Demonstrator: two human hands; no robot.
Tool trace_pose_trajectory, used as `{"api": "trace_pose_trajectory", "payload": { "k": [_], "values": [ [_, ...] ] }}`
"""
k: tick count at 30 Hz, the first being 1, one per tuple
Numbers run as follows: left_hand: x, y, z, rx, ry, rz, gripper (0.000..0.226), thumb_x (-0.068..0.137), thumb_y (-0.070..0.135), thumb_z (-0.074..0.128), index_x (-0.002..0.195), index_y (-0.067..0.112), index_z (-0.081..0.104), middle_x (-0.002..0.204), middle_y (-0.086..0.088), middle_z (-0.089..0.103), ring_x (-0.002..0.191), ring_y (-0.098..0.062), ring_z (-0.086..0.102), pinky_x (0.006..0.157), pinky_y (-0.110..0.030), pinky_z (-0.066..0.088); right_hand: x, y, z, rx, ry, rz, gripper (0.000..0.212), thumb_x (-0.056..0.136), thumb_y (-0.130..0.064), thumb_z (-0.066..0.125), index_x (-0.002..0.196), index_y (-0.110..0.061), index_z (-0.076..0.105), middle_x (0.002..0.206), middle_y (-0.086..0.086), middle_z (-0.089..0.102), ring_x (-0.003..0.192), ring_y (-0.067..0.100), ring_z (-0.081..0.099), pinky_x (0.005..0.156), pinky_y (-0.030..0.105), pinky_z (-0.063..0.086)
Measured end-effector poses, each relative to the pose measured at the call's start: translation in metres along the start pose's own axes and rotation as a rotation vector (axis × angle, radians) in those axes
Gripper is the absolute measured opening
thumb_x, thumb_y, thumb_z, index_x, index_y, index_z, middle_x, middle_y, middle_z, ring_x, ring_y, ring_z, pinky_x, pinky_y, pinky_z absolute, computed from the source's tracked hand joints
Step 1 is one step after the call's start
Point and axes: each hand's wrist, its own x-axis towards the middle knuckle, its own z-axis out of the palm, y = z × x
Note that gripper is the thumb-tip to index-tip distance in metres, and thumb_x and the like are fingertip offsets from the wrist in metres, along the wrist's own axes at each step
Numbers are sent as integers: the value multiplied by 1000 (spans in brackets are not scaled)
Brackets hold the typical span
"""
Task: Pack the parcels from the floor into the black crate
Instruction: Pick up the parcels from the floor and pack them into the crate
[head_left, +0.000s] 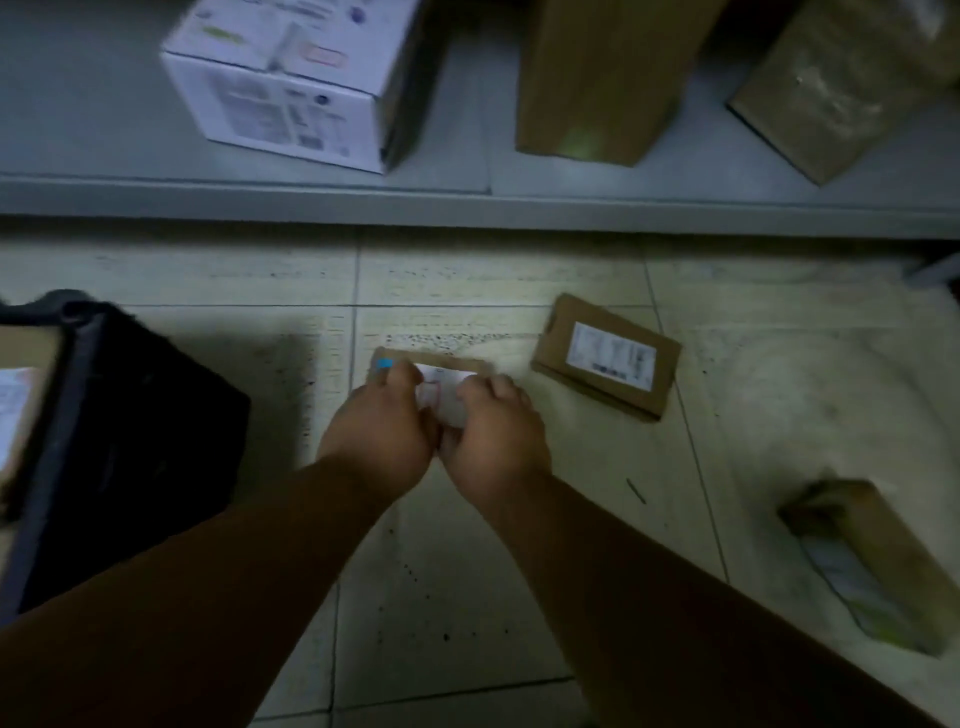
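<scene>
Below, a small parcel (439, 371) on the floor (467, 571) was gripped by both hands, left hand (382, 428) and right hand (493, 434) curled round its near edge, right of the crate (130, 426).

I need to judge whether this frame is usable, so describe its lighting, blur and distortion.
Head view: dim overall, one bright patch on the floor; both forearms and the black crate sit in deep shadow; motion blur smears the left hand, right hand and small parcel; wide-angle lens bends the shelf edge.
</scene>
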Motion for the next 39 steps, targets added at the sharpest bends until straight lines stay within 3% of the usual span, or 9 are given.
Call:
{"api": "trace_pose_trajectory", "payload": {
  "k": [8, 12, 15, 20, 24, 27, 31, 34, 39],
  "values": [
    [32, -39, 29, -129, -11, -509, 70, 84, 23, 68, 144, 15, 33, 143, -16, 41, 129, -36, 44, 104, -52, 42, 4, 57, 7, 346, -292, 277, 68, 91, -38, 67, 148, -17, 37, 146, 2, 44, 131, 24, 46, 98, 27, 40],
    [43, -37, 34, -434, -97, -609, 59, 93, 14, 59, 147, 14, 34, 142, -15, 47, 124, -35, 50, 96, -45, 47, 14, 48, 13, 822, -424, 253, 42, 94, -21, 66, 135, -18, 56, 128, -1, 63, 107, 11, 57, 83, 19, 45],
    [42, -32, 25, -400, -74, -544, 46, 93, 23, 59, 136, 14, 48, 130, -11, 59, 113, -30, 59, 92, -42, 51, 24, 37, 24, 917, -318, 366, 39, 87, -29, 72, 123, -18, 64, 115, 1, 69, 98, 15, 63, 84, 31, 50],
    [46, -22, -37, -407, 79, -523, 56, 92, 46, 58, 136, 13, 53, 126, -12, 63, 111, -29, 62, 96, -38, 51, 46, -2, -16, 851, 91, 331, 27, 87, -32, 72, 99, -13, 56, 83, 1, 61, 74, 15, 57, 56, 22, 38],
    [41, -30, -109, -562, 257, -474, 34, 91, 45, 60, 82, 13, 66, 88, -5, 70, 89, -23, 65, 75, -25, 46, 54, -63, -60, 869, 281, 190, 39, 72, -38, 77, 92, -13, 55, 76, 3, 58, 76, 30, 60, 68, 35, 48],
    [15, -54, -163, -690, 379, -475, 44, 85, 53, 64, 72, 11, 55, 75, -6, 67, 75, -22, 64, 72, -35, 51, 38, -117, -77, 939, 188, 57, 25, 84, -34, 75, 95, -20, 57, 84, -3, 63, 75, 15, 63, 69, 30, 46],
    [-32, -101, -212, -1090, 344, -552, 47, 82, 56, 66, 107, 17, 56, 93, -7, 73, 83, -20, 73, 70, -39, 60, 14, -175, -78, 976, -38, -86, 15, 90, -38, 69, 97, -32, 57, 91, -9, 69, 86, 17, 70, 81, 38, 55],
    [-64, -139, -229, -1371, 389, -521, 55, 83, 43, 71, 126, 16, 50, 103, -12, 74, 90, -28, 73, 83, -47, 58, 0, -222, -62, 883, -193, -181, 20, 89, -46, 66, 104, -36, 59, 96, -5, 73, 88, 17, 72, 81, 44, 58],
    [-126, -192, -257, -1425, 677, -562, 39, 92, 31, 65, 125, 12, 57, 106, -16, 73, 91, -31, 72, 80, -45, 59, -33, -288, -34, 786, -368, -359, 21, 93, -43, 61, 110, -33, 56, 103, -7, 69, 92, 12, 68, 75, 34, 57]
  ]
}}
